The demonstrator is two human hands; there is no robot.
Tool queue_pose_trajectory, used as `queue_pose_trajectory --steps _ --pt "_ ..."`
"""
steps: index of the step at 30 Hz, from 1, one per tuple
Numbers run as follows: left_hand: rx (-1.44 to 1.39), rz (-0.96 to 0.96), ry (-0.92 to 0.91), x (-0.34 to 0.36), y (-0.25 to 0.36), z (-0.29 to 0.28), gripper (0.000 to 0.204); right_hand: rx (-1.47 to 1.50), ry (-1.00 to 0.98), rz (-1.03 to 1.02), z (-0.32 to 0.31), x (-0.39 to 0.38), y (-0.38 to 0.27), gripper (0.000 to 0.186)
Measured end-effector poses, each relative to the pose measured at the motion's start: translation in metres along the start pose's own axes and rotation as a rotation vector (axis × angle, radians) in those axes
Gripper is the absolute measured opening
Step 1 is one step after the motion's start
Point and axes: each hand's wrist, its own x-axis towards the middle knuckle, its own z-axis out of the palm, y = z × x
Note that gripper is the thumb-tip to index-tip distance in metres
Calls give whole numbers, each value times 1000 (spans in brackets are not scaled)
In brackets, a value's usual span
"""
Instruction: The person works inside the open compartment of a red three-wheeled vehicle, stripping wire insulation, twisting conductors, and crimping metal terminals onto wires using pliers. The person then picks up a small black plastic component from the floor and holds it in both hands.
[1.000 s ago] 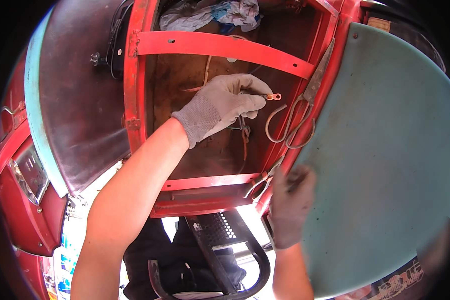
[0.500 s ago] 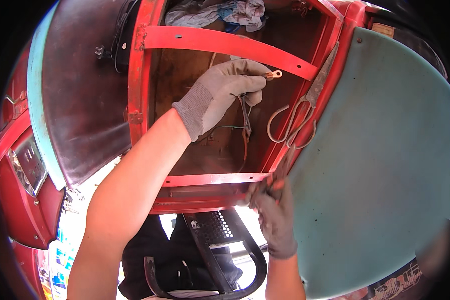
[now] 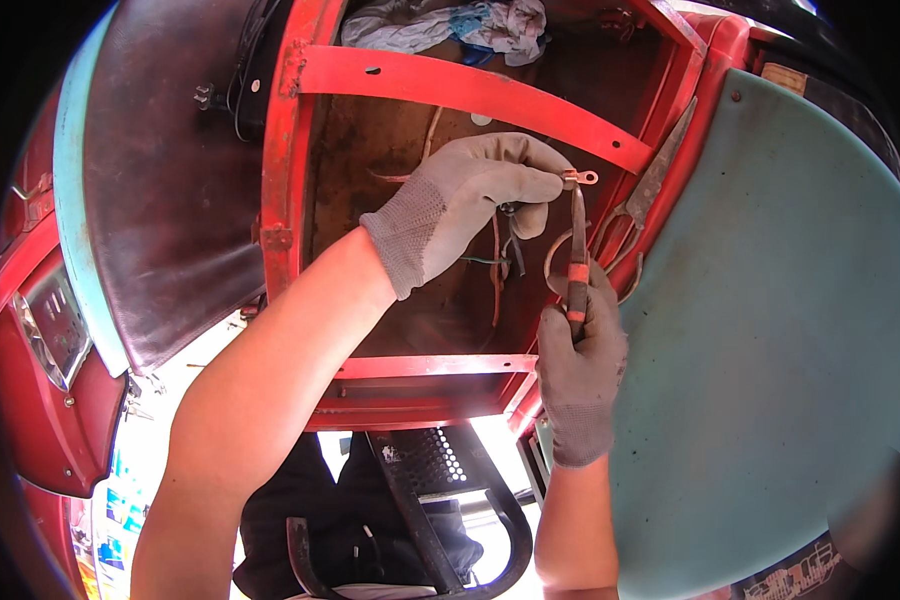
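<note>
My left hand [image 3: 475,200], in a grey work glove, is closed over the opening in a red metal frame [image 3: 440,85]. Between its thumb and fingers it pinches a copper ring terminal [image 3: 585,178], its eye pointing right. Gloved alike, my right hand [image 3: 585,370] grips pliers [image 3: 578,270] with dark and red handles. The narrow jaws point up and meet the terminal's barrel beside my left fingertips. Thin wires [image 3: 497,265] hang below my left hand; whether they join the terminal is hidden.
Large scissors [image 3: 660,165] lie along the frame's right side, handles partly behind my right hand. A teal panel [image 3: 760,330] spans the right. A crumpled cloth [image 3: 510,30] lies inside the box at the top. A dark padded panel [image 3: 170,190] and a black plug [image 3: 206,97] are at left.
My right hand has moved up from the frame's lower edge, bringing the pliers to the terminal. My left hand still pinches the terminal, slightly lower and further right in view.
</note>
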Motion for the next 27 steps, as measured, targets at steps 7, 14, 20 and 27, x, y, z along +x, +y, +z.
queue_pose_trajectory --steps 7,14,20,27 --pt "76 -14 47 3 0 -1 25 -130 48 14 1 3 -12 32" --pt "123 -76 86 2 6 5 24 -296 74 -187 2 5 3 33" --pt "211 -102 142 2 9 9 20 -275 81 -148 1 4 0 33" --pt "223 -117 137 3 4 8 17 -411 138 -239 1 1 6 32"
